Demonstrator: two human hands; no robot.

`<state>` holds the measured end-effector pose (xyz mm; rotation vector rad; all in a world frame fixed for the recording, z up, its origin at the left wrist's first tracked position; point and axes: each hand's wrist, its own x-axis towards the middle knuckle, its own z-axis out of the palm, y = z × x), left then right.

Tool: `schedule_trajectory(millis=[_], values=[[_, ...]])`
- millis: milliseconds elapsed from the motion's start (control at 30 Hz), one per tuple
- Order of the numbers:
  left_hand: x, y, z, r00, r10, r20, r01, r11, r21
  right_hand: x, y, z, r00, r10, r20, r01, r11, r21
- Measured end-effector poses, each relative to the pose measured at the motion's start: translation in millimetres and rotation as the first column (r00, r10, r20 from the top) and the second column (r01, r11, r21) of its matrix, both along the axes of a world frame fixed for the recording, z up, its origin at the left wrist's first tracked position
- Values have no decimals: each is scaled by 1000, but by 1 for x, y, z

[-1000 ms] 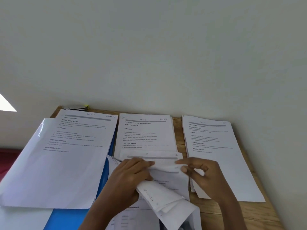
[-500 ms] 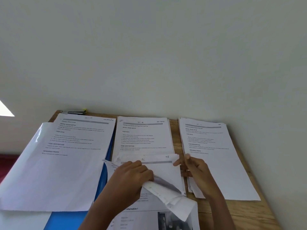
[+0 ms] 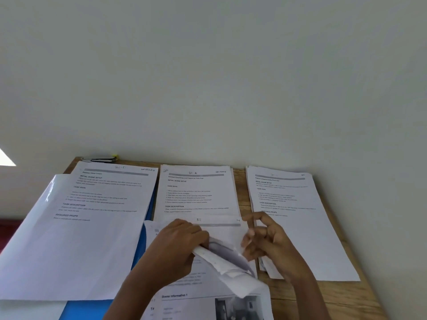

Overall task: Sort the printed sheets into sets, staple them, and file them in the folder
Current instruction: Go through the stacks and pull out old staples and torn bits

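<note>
Three sets of printed sheets lie in a row on the wooden table [image 3: 323, 301]: a left set [image 3: 97, 218], a middle set [image 3: 196, 192] and a right set [image 3: 298, 218]. In front of the middle set lies a loose stack of sheets [image 3: 208, 303]. My left hand [image 3: 175, 248] grips several of its top pages, folded back into a curl [image 3: 226, 266]. My right hand [image 3: 268, 241] hovers at the stack's right edge, fingers loosely curled and apart, by the lifted pages. A blue folder [image 3: 87, 308] shows under the left set. A black stapler [image 3: 101, 159] lies at the far left corner.
A pale wall rises right behind the table's far edge. A glossy white sheet [image 3: 39, 227] juts out under the left set, past the table's left side. The table's right edge runs close beside the right set.
My right hand let go of the top sheet's right corner and drew back a little, its fingers spreading. The left hand keeps its hold on the folded pages.
</note>
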<state>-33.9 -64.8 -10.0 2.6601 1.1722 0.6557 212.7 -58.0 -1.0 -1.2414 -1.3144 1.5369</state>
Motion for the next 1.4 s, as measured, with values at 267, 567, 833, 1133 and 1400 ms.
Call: schedule_trajectory(millis=[267,567,833,1133,1400], values=[[-1,-3,6,999,-35,-25,35,999,11,-12,32,-10,813,-193,549,71,969,235],[1,-1,-5,997,56,55,-54,998,-39,1,0,3,988,79,131,-89,993,73],[2,14,-7,955,265,135,-262,964,-38,12,-29,-22,985,135,110,-113,976,-188],[-26,-27,-10,488,732,476,-502,681,-533,-3,-54,-23,983,-47,175,63,994,-86],[-14,-47,47,361,620,697,306,627,-716,1,-46,7,902,-311,-301,324,946,-7]])
